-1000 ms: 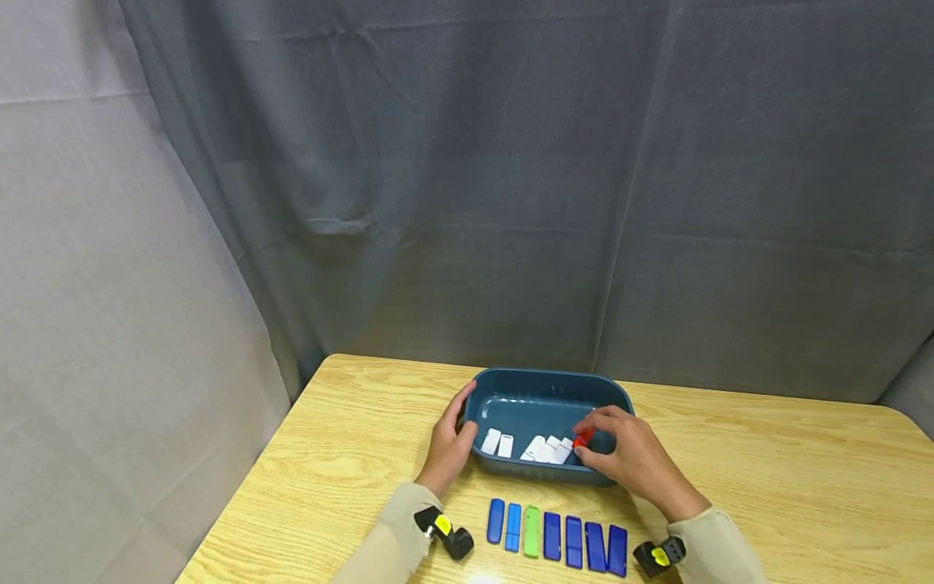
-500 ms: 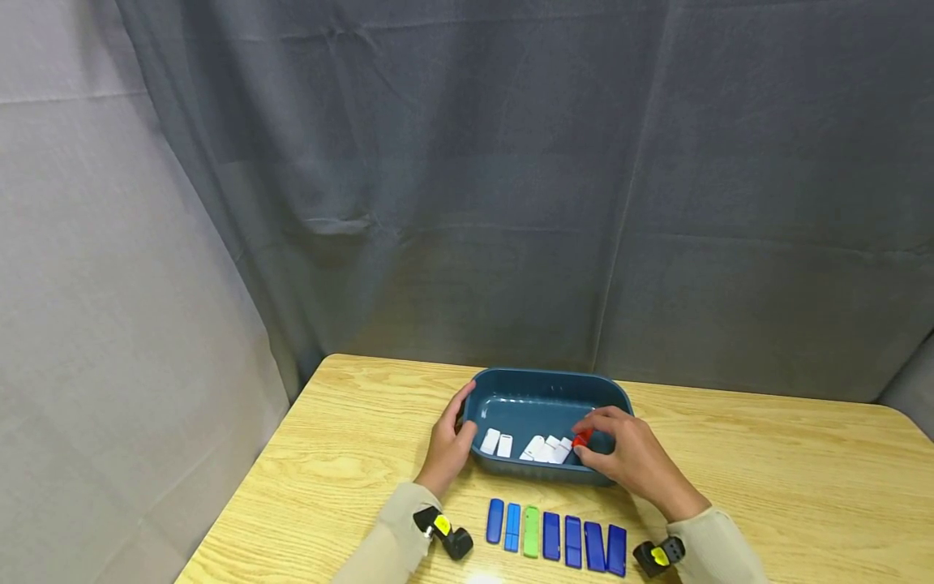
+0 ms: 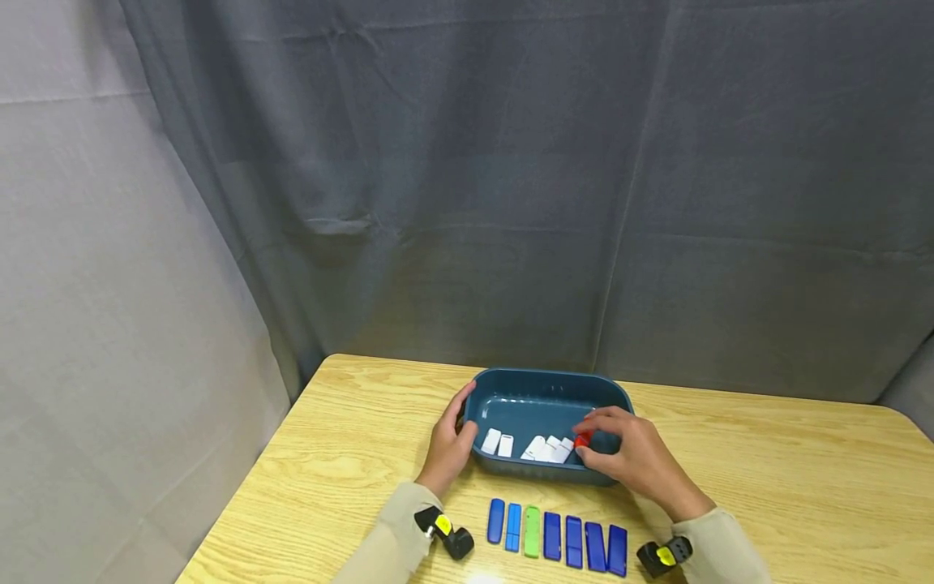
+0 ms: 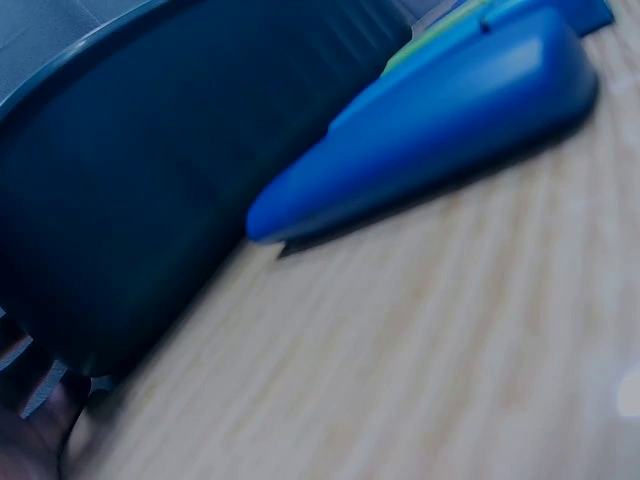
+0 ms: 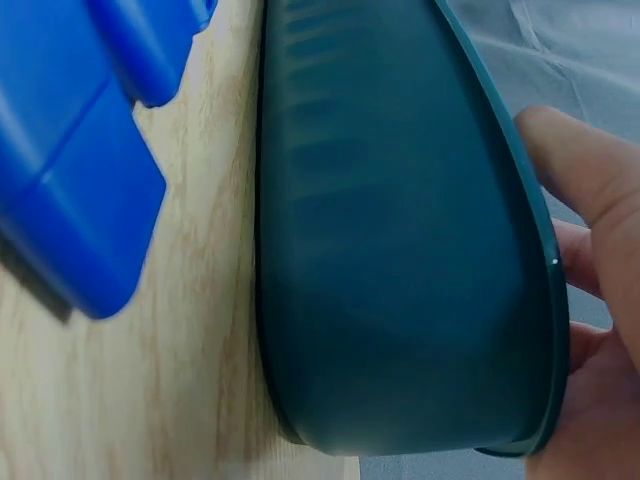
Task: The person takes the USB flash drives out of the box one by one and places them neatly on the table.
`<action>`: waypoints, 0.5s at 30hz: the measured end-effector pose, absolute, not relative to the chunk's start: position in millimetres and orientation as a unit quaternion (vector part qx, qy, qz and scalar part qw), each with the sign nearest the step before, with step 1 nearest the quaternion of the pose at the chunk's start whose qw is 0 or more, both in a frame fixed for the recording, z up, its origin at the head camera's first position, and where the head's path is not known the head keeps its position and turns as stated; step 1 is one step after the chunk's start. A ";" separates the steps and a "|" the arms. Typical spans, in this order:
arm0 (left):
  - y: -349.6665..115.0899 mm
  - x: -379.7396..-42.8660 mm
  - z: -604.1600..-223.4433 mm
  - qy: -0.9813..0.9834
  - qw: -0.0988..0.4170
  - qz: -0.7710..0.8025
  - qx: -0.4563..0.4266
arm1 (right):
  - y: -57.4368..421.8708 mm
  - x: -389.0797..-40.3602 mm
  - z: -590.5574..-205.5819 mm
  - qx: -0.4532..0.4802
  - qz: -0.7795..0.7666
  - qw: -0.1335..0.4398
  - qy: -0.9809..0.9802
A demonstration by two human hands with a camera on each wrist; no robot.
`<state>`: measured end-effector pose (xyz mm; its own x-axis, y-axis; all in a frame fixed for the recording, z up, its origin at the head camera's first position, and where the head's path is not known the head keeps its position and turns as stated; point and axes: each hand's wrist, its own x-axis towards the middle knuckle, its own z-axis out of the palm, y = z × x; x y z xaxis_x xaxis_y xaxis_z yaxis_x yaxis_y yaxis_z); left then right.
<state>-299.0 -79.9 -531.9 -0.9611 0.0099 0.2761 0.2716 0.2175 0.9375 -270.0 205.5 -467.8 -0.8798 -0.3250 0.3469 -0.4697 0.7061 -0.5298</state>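
Note:
The right hand [image 3: 619, 444] reaches over the front right of a dark blue plastic bin [image 3: 540, 379], its thumb and fingers pinching a small red plastic piece [image 3: 583, 439]. Much of that piece is hidden by the fingers. At the bin's left end is the left hand [image 3: 447, 444], which holds the rim between thumb and fingers. Inside the bin, along its front wall, lie several white sticks [image 3: 547, 449] that look like USB sticks; two of them [image 3: 499, 442] are apart at the left. The right wrist view shows the right hand's fingers [image 5: 580, 160] beyond the rim.
In front of the bin, a row of capped sticks lies on the wooden table [image 3: 350, 454]: a green stick [image 3: 532, 532] among several blue sticks [image 3: 574, 542]. A grey curtain [image 3: 467, 203] hangs behind the table. Each wrist wears a small black camera [image 3: 458, 542].
The right hand has shifted very slightly to the right, with the red piece turned a little between its fingers. The left hand, bin and sticks have stayed in place.

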 end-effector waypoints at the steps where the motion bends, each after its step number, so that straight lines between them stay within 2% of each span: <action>1: -79.9 -299.1 -532.2 -0.773 0.104 -0.620 -0.089 | 205.7 -269.5 -467.4 0.219 0.319 0.116 -0.915; 15: -80.8 -301.0 -534.9 -0.772 0.101 -0.621 -0.089 | 202.3 -258.0 -448.1 0.244 0.320 0.123 -0.907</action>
